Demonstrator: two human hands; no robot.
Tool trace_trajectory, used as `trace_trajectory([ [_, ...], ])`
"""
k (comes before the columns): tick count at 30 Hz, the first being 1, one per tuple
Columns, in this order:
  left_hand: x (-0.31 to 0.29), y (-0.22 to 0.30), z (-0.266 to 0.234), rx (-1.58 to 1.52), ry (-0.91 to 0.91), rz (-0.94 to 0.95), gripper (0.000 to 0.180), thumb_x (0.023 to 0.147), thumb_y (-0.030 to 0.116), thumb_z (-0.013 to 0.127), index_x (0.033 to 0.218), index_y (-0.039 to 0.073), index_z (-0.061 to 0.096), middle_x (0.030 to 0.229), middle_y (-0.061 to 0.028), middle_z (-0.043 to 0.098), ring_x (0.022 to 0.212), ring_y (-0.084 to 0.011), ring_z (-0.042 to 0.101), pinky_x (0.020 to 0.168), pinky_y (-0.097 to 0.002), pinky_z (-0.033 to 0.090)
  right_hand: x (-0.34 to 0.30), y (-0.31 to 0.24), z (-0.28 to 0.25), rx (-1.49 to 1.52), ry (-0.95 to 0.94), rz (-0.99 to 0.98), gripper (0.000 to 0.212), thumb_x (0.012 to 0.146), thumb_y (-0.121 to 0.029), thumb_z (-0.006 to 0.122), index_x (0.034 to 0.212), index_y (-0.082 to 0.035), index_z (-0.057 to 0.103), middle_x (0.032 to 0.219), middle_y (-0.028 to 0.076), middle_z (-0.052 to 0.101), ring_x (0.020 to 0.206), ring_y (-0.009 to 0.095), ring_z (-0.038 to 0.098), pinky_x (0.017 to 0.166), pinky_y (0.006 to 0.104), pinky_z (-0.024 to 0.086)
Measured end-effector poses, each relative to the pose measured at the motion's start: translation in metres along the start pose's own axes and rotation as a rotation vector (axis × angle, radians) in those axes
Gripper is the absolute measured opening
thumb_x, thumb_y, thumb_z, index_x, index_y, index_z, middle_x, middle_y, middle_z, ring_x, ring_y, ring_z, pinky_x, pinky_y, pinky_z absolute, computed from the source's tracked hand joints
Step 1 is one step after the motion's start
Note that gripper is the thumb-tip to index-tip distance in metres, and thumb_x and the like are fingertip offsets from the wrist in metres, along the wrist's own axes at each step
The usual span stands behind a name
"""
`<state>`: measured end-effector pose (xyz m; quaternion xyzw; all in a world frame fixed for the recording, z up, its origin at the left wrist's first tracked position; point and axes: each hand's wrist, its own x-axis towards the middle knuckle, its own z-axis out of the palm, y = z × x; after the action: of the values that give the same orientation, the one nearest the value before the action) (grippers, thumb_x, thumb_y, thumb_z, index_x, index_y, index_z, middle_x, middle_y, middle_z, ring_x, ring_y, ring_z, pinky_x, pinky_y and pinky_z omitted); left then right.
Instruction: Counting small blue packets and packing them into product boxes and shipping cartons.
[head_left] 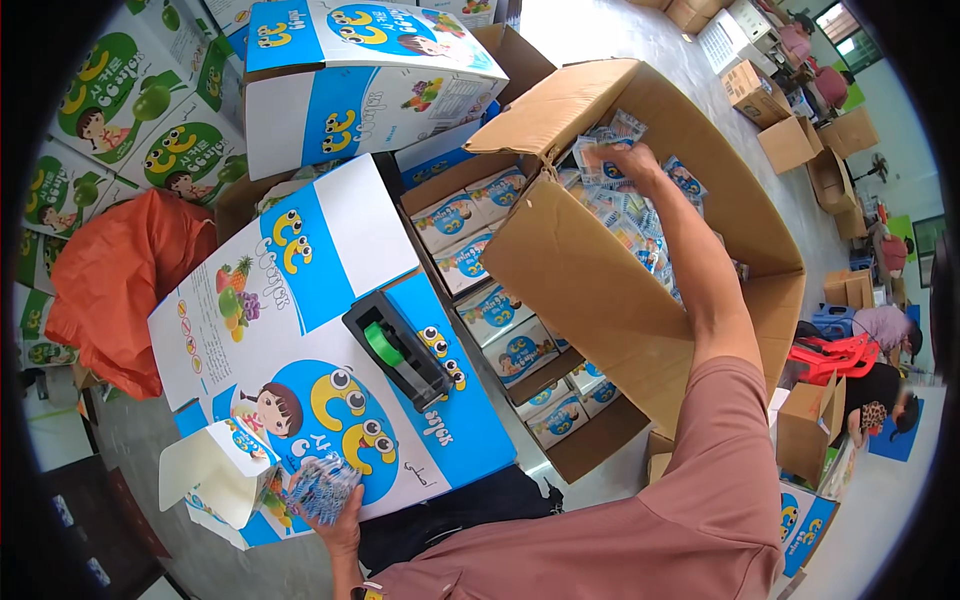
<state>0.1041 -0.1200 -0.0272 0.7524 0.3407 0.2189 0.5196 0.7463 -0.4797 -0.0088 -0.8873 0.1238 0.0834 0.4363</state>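
My left hand [344,522] is closed around a bundle of small clear-and-blue packets [322,490]. It is just right of a small white box [212,462] with raised flaps, on the near left corner of a large blue-and-white carton [290,330]. A black tape dispenser [425,375] with a green roll rests on that carton. Reaching right and away, my right hand [630,163] is inside a tall, open brown cardboard box [570,290]. Its fingers appear closed on a packet [598,165] among many loose packets [625,225]; the fingertips are partly hidden.
Open cartons of small printed boxes [490,310] stand between the carton and brown box. An orange plastic bag [135,285] lies left, before stacked green-and-white cartons [120,95]. Another blue-and-white carton [375,100] stands behind. Several people work at the far right, near a red chair [835,352].
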Motion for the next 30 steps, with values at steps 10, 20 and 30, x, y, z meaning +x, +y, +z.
trace_trajectory([
  [10, 0.001, 0.005, 0.003, -0.039, -0.017, -0.007, 0.066, 0.076, 0.002, 0.089, 0.134, 0.006, 0.059, 0.13, -0.008, 0.064, 0.118, -0.0229, 0.061, 0.108, -0.0393, 0.044, 0.016, 0.024, -0.04, 0.073, -0.22, -0.078, 0.046, 0.075, -0.01, 0.084, 0.116, 0.003, 0.068, 0.112, 0.014, 0.071, 0.106, 0.025, 0.068, 0.088, 0.0404, 0.056],
  [20, 0.001, -0.003, 0.001, -0.097, -0.079, -0.022, 0.072, 0.076, 0.003, 0.089, 0.139, 0.006, 0.053, 0.134, -0.0086, 0.061, 0.122, -0.0232, 0.058, 0.109, -0.0411, 0.043, -0.08, 0.007, -0.129, 0.642, -0.3, -0.253, 0.032, 0.085, -0.001, 0.077, 0.115, -0.001, 0.068, 0.11, 0.008, 0.075, 0.09, 0.018, 0.073, 0.082, 0.0357, 0.06],
  [30, 0.007, 0.016, 0.015, -0.214, -0.065, 0.025, 0.084, 0.075, 0.003, 0.09, 0.143, 0.006, 0.041, 0.13, -0.0095, 0.053, 0.121, -0.0208, 0.055, 0.105, -0.0373, 0.049, -0.159, -0.025, -0.114, 0.795, -0.363, -0.399, 0.028, 0.089, -0.004, 0.075, 0.116, -0.001, 0.069, 0.111, 0.008, 0.075, 0.092, 0.017, 0.073, 0.084, 0.0328, 0.059],
])
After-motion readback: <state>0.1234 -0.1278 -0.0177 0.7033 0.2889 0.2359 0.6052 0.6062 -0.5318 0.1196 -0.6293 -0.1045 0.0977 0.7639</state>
